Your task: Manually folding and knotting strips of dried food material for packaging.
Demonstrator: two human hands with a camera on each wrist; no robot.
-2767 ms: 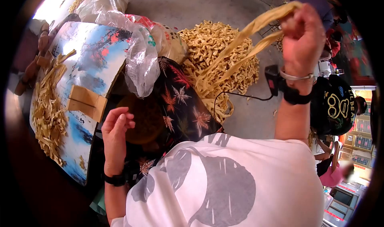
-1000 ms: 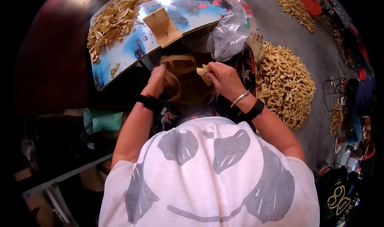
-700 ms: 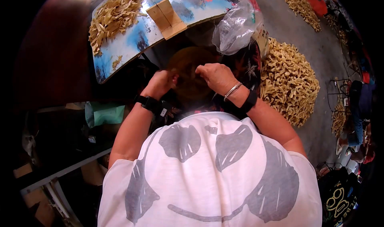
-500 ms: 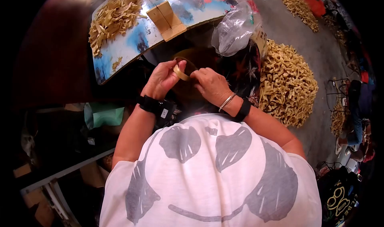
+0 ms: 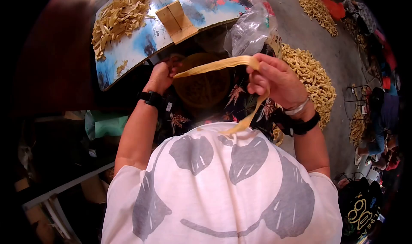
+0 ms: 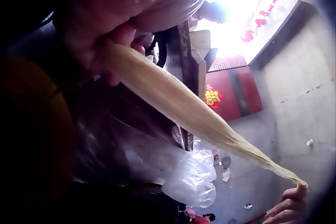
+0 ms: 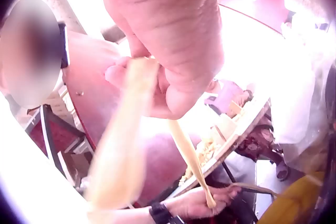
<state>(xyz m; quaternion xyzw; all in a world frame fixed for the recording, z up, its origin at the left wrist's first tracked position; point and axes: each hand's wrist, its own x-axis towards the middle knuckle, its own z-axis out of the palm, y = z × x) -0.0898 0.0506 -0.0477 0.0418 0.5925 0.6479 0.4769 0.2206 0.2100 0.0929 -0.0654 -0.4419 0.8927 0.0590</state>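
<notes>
A long pale-yellow flat strip (image 5: pixel 214 66) spans the gap between both hands. My left hand (image 5: pixel 161 76) grips one end, beside the table's edge. With thumb and fingers, my right hand (image 5: pixel 279 78) pinches the strip further along, and its loose tail (image 5: pixel 248 120) hangs down in front of the shirt. In the left wrist view the strip (image 6: pixel 178 111) narrows toward the right hand (image 6: pixel 287 208). The right wrist view shows the strip (image 7: pixel 185 150) running down to the left hand (image 7: pixel 202 203). Below the hands sits a round yellowish basin (image 5: pixel 191 100), its contents dim.
A blue-and-white painted table (image 5: pixel 148 46) stands ahead, bearing a heap of strips (image 5: pixel 122 22) and a small wooden block stand (image 5: pixel 177 22). A clear plastic bag (image 5: pixel 249 33) hangs at its right. A large pile of knotted yellow pieces (image 5: pixel 315 80) lies on the floor.
My right hand first held looped strip high at the right while my left was free. Both hands came together over the basin with a small loop, then drew apart, stretching a strip between them.
</notes>
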